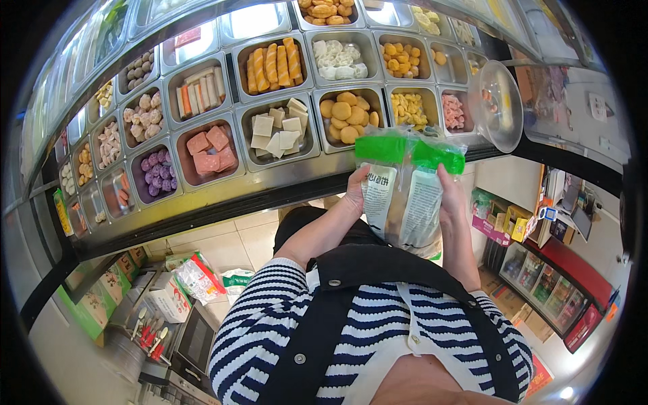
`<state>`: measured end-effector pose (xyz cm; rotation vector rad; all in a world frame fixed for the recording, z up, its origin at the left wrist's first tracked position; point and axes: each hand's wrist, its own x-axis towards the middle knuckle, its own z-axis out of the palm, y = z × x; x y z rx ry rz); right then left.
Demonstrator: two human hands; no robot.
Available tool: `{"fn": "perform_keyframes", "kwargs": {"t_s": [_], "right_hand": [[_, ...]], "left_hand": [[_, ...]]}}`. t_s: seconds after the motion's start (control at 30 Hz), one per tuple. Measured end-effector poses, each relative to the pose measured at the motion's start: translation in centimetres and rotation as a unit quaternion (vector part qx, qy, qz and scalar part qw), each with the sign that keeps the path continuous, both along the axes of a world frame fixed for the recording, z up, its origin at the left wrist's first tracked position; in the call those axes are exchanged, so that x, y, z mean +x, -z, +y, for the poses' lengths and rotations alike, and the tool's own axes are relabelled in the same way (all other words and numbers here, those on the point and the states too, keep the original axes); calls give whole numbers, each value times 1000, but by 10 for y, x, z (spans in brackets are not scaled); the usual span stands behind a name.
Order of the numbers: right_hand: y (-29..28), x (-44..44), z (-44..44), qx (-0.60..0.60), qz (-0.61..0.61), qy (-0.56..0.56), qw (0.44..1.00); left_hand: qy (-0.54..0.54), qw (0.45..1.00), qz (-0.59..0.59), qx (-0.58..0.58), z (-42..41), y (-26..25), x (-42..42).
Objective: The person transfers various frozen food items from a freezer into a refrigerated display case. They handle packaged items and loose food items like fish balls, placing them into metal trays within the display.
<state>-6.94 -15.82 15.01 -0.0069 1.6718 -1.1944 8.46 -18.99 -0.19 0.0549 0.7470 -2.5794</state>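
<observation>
A clear plastic food bag (400, 202) with a green band and printed text is held upright before my body. My left hand (358, 187) grips its left edge, and my right hand (450, 195) grips the right edge. Brownish contents show faintly through the film; what they are I cannot tell. The crinkled top reaches the front rim of the display case. Just beyond it sit a steel pan of round golden balls (349, 116), a pan of yellow pieces (409, 110) and a pan of pink pieces (453, 111).
Steel pans hold white tofu-like slabs (278, 129), pink luncheon meat slices (211, 149) and purple balls (158, 172). A clear plastic bowl (498, 106) leans at the right end. Curved glass (61, 111) encloses the case. Bags (200, 278) lie on the lower left; a drinks fridge (541, 288) stands right.
</observation>
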Motion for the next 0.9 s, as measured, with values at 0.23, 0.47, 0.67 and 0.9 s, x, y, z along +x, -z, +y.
{"fn": "perform_keyframes", "kwargs": {"t_s": [0.23, 0.47, 0.67, 0.9], "right_hand": [[-10, 6, 6, 10, 41, 13, 999], [-91, 33, 40, -113, 86, -26, 990], [-104, 60, 27, -270, -1, -143, 952], [-91, 138, -67, -541, 302, -442, 649]], "left_hand": [[124, 991, -40, -15, -3, -14, -5], [57, 972, -126, -190, -23, -105, 38], [-73, 862, -277, -419, -28, -127, 143], [-358, 717, -445, -400, -48, -159, 266]]}}
